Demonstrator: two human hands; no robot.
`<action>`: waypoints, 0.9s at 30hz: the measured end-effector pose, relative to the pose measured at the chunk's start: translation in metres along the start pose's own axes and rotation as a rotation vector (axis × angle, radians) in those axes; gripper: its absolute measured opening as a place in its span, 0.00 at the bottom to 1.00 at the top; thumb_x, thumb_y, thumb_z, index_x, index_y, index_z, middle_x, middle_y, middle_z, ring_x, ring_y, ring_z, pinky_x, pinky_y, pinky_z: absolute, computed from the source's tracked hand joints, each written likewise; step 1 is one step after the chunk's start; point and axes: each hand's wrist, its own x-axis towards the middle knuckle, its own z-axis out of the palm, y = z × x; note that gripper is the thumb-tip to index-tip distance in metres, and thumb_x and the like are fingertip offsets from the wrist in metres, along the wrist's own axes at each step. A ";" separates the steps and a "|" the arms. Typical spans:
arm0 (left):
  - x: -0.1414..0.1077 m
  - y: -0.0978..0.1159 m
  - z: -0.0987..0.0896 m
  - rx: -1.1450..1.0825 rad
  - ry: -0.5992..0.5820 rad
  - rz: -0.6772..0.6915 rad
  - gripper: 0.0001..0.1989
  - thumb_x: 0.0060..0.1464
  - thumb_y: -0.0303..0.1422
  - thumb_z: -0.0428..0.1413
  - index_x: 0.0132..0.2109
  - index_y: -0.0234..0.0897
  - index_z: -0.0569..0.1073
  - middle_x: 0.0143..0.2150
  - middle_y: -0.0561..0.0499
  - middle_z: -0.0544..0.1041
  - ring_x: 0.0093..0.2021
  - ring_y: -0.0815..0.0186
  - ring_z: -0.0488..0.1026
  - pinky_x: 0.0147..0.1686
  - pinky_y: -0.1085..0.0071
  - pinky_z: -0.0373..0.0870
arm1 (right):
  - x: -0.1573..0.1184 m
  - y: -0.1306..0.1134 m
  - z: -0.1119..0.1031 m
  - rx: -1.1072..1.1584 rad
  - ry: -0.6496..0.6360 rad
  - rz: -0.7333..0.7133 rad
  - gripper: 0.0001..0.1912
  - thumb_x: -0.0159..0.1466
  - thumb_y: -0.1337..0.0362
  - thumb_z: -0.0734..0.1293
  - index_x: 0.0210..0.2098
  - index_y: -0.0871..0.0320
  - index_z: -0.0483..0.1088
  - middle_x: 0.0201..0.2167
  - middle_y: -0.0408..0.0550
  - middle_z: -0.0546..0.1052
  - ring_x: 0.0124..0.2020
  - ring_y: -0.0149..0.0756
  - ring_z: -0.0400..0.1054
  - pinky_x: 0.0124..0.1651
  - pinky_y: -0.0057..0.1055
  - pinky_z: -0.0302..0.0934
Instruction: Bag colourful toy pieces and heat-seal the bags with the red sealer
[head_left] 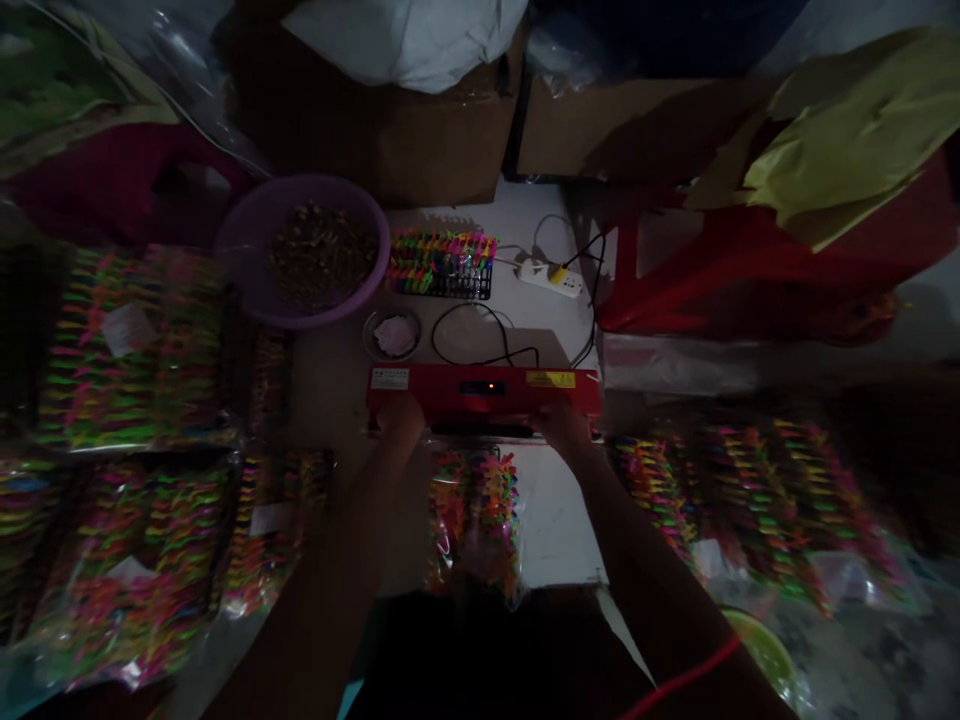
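Both hands, left (pixel 401 415) and right (pixel 561 422), press flat on the red sealer (pixel 484 392), clear bag of multicoloured clips (pixel 476 520) beneath, stacked packs crowding either side.

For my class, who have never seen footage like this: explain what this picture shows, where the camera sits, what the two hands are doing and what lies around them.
The one picture comes from a camera worn on a person's head, looking down at their own arms. Both hands rest on a long red machine with a small lit lamp: the left hand near its left end, the right hand near its right end. Whether either grip is closed is too dark to tell. A clear bag of colourful small pieces lies with its top edge at the machine. Similar filled bags lie on both sides. Behind stand a purple bowl, a small dish and a power strip.
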 end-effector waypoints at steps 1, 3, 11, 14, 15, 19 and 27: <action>-0.002 -0.004 0.000 -0.024 0.003 0.047 0.11 0.49 0.25 0.52 0.38 0.27 0.77 0.40 0.30 0.77 0.41 0.49 0.75 0.37 0.60 0.69 | -0.002 0.004 0.000 0.085 0.064 -0.015 0.11 0.57 0.56 0.64 0.31 0.53 0.75 0.35 0.47 0.77 0.41 0.41 0.69 0.44 0.35 0.58; -0.006 -0.014 -0.002 -0.091 0.020 0.185 0.10 0.49 0.28 0.52 0.35 0.32 0.77 0.39 0.38 0.78 0.42 0.54 0.74 0.40 0.63 0.68 | -0.004 0.014 0.003 0.289 0.226 -0.079 0.10 0.56 0.57 0.64 0.26 0.56 0.72 0.35 0.47 0.76 0.39 0.38 0.68 0.42 0.32 0.58; -0.013 -0.045 0.006 -0.299 0.015 0.585 0.05 0.51 0.30 0.51 0.36 0.38 0.70 0.33 0.52 0.76 0.35 0.67 0.73 0.34 0.74 0.66 | -0.006 0.030 0.022 0.671 0.141 -0.174 0.13 0.50 0.57 0.70 0.33 0.55 0.70 0.27 0.41 0.74 0.29 0.34 0.68 0.34 0.30 0.60; -0.004 -0.042 0.009 -0.304 0.046 0.589 0.09 0.47 0.27 0.54 0.39 0.38 0.71 0.34 0.51 0.76 0.35 0.66 0.73 0.35 0.73 0.66 | 0.002 0.027 0.022 0.587 0.185 -0.244 0.15 0.45 0.62 0.74 0.32 0.54 0.71 0.23 0.39 0.73 0.26 0.33 0.68 0.31 0.29 0.59; 0.000 -0.040 0.009 -0.292 0.065 0.591 0.08 0.47 0.26 0.55 0.37 0.38 0.72 0.34 0.51 0.77 0.35 0.65 0.73 0.36 0.72 0.66 | 0.005 0.026 0.022 0.546 0.203 -0.249 0.11 0.46 0.63 0.73 0.30 0.53 0.72 0.22 0.39 0.73 0.26 0.34 0.68 0.31 0.29 0.59; 0.012 -0.032 0.008 -0.230 0.175 0.582 0.04 0.48 0.31 0.56 0.27 0.37 0.73 0.30 0.47 0.75 0.37 0.59 0.71 0.42 0.64 0.63 | 0.015 0.023 0.026 0.417 0.278 -0.235 0.05 0.54 0.66 0.65 0.25 0.53 0.73 0.27 0.43 0.76 0.31 0.36 0.69 0.36 0.31 0.59; 0.007 -0.041 0.029 -0.299 0.553 0.596 0.12 0.52 0.40 0.56 0.25 0.38 0.72 0.40 0.46 0.72 0.45 0.59 0.67 0.49 0.62 0.61 | 0.017 0.031 0.056 0.385 0.502 -0.482 0.19 0.52 0.73 0.60 0.41 0.56 0.73 0.40 0.50 0.74 0.43 0.41 0.64 0.47 0.38 0.58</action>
